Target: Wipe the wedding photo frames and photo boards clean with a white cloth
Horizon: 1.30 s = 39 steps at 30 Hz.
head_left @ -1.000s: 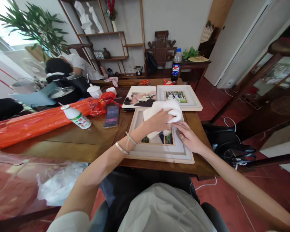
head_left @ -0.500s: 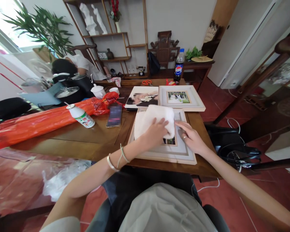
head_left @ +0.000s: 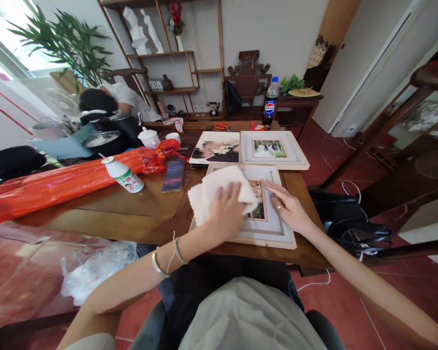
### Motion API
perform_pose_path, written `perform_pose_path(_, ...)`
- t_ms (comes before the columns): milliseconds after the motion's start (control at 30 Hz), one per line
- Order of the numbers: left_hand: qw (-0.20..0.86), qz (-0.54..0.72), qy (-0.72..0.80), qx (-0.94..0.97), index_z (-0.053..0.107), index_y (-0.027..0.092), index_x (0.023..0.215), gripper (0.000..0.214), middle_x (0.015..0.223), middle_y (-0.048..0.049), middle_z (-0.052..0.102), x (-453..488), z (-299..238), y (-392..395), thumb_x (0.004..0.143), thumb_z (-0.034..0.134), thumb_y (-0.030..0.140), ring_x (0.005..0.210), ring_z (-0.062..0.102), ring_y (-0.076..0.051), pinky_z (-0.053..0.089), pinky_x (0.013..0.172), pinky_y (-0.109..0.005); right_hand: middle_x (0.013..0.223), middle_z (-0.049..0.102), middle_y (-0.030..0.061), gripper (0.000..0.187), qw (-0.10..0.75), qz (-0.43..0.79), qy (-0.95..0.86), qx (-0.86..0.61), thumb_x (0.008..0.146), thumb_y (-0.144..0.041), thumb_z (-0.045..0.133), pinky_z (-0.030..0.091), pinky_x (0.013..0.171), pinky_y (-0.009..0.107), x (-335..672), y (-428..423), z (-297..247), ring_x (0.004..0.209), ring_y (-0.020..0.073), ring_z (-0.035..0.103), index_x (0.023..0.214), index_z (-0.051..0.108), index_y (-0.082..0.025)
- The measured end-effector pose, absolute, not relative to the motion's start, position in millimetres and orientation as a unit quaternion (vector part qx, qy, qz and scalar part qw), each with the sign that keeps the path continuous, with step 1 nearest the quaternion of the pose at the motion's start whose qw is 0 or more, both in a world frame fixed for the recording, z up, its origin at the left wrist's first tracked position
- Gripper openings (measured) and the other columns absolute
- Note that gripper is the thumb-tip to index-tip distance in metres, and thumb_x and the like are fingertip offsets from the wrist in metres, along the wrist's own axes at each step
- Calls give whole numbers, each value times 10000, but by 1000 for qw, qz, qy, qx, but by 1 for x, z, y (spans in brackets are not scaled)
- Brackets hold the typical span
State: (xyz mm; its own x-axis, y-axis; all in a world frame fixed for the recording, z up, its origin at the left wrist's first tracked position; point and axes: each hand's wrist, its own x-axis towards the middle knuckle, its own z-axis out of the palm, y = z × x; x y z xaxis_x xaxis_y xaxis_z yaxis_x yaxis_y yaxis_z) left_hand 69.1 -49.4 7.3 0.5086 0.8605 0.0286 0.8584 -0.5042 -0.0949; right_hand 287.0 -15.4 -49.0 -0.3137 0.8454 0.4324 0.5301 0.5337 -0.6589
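Observation:
A pale wooden picture frame (head_left: 273, 228) with a photo under glass lies flat at the near edge of the wooden table (head_left: 131, 209). My left hand (head_left: 228, 211) lies palm down with spread fingers on a white cloth (head_left: 211, 192), pressing it onto the frame's left half. Resting flat on the frame's right side, my right hand (head_left: 290, 209) has its fingers stretched out beside the photo and wears a ring. Part of the photo is hidden under the cloth.
Behind lie a second frame (head_left: 295, 155) and a frameless photo print (head_left: 215, 148). A phone (head_left: 173, 176), a white bottle (head_left: 124, 176) and a long orange plastic bag (head_left: 58, 182) lie to the left. A cola bottle (head_left: 270, 101) and scissors (head_left: 222, 126) are farther back; a black bag (head_left: 354, 228) lies on the floor at right. A person bends over at the far left.
My left hand has dragged the cloth from the frame's upper right across to its left half, uncovering part of the photo. My right hand has stayed on the frame.

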Motion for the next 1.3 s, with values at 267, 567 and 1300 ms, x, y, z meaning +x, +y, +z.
perform_pose_path(267,42,1,-433,-900,682,170,1075,309,1528,-132,235,53,4,-44,816,513,165,1399,166,-386,186,1096,-586,1407,472,57,440,380,192,-785,-450,890,-164,410,263,1136,473,286,-19,-48,1355,205,340,1311,524,-225)
perform_pose_path(567,4,-10,-354,-935,687,159,1016,270,1520,-131,257,78,12,-92,836,495,218,1391,225,-357,228,1094,-550,1408,471,38,465,366,172,-802,-440,885,-152,408,285,1128,472,288,-18,-47,1356,199,336,1328,504,-255)
perform_pose_path(1300,-59,29,-355,-933,662,181,1053,275,1538,-95,222,43,30,-110,831,500,163,1409,174,-342,221,1108,-565,1391,490,22,588,377,203,-797,-426,777,-33,402,256,1137,493,289,-17,-48,1357,196,335,1299,533,-268)
